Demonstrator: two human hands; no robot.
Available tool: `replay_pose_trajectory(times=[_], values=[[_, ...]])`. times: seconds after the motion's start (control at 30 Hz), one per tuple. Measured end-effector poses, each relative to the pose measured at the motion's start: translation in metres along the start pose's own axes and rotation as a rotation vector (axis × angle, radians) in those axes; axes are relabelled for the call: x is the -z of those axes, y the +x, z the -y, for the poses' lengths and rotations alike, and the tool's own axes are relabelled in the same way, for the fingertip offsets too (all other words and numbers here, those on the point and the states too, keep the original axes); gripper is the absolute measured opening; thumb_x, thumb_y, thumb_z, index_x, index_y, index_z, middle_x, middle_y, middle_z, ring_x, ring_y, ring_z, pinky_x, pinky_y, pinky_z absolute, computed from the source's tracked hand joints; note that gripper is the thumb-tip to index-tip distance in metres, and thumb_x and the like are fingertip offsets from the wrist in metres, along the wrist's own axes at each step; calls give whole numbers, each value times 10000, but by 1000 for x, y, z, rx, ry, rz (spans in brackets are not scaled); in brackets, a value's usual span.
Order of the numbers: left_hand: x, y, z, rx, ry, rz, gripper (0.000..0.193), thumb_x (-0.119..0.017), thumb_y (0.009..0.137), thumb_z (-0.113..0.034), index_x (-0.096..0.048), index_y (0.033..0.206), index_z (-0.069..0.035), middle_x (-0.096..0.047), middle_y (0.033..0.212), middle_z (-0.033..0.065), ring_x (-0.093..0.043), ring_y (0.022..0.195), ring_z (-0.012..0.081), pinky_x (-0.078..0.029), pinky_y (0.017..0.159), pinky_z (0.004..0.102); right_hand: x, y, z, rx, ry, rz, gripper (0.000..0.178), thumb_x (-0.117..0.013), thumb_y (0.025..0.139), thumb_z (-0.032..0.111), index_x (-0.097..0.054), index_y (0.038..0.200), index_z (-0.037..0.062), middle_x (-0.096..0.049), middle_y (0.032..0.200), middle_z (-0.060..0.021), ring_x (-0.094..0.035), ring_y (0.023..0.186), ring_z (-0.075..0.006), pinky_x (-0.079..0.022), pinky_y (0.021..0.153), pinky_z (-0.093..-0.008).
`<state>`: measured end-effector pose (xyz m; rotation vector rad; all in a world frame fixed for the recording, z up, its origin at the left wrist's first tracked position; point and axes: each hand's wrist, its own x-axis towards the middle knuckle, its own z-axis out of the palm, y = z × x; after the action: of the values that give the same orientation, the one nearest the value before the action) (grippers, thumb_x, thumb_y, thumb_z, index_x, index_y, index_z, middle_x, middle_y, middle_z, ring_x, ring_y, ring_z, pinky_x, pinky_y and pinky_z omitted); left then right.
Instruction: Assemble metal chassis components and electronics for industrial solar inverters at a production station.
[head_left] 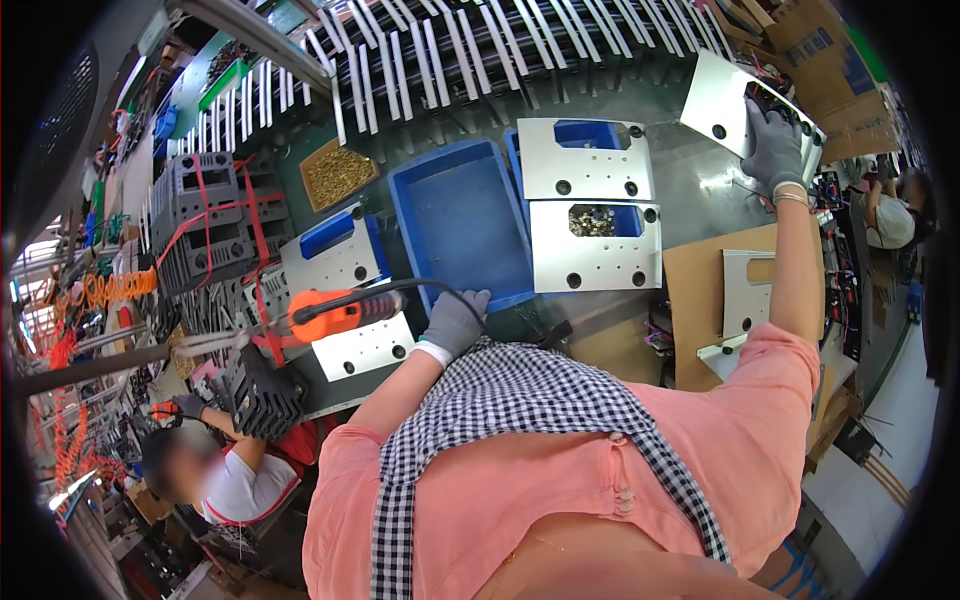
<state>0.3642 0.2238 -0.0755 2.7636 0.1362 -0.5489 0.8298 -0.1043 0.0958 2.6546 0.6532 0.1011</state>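
Note:
My right hand (pixel 772 148), in a grey glove, reaches to the far right and grips a silver metal panel (pixel 715 100) with a cut-out and round black feet. That panel is tilted. In a matching glove, my left hand (pixel 456 322) is by the near rim of a blue tray (pixel 400 185), its fingers curled together. A dark cable from an orange power screwdriver (pixel 325 314) crosses in front of it; what the fingers hold, if anything, is hidden. Two similar silver panels, a far one (pixel 540 165) and a nearer one (pixel 550 262), lie right of the tray.
Brass-coloured screws fill a small box (pixel 340 178) at left. Strapped grey housings (pixel 195 215) are stacked beside it. Rows of metal strips (pixel 430 65) line the far side. Cardboard (pixel 690 290) lies under another panel (pixel 738 300) at right. A co-worker (pixel 245 480) sits lower left.

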Motion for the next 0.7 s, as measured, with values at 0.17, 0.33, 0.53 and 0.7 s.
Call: replay_pose_trajectory(times=[0.17, 0.33, 0.53, 0.7], values=[[12, -4, -2, -70, 42, -13, 315, -611, 899, -198, -653, 1190, -87, -692, 973, 114, -672, 895, 306, -508, 813, 447, 96, -55, 138, 464, 343, -212, 944, -858, 620, 266, -427, 1443, 98, -608, 1116, -193, -626, 1028, -372, -476, 935, -499], [24, -6, -8, -22, 31, 52, 292, -569, 947, -182, -640, 1204, -63, -696, 1043, 126, -670, 1004, 315, -503, 882, 460, 109, -78, 341, 782, 336, 77, 877, -816, 685, 247, -451, 1473, 122, -590, 1274, -172, -580, 1212, -344, -378, 1090, -527], [31, -42, 11, -124, -177, -556, 350, -670, 898, -176, -626, 1228, -67, -684, 1051, 166, -655, 991, 363, -526, 861, 471, 93, -70, 424, 720, 324, 236, 1018, -848, 667, 300, -362, 1554, 183, -572, 1351, -142, -544, 1285, -309, -312, 1151, -535], [63, -63, 49, -76, -265, -990, 252, -682, 855, -47, -667, 1104, -77, -659, 952, 137, -637, 888, 344, -512, 787, 455, 88, -131, 407, 650, 322, 169, 942, -820, 702, 336, -410, 1533, 170, -575, 1294, -137, -558, 1226, -320, -344, 1131, -540]])
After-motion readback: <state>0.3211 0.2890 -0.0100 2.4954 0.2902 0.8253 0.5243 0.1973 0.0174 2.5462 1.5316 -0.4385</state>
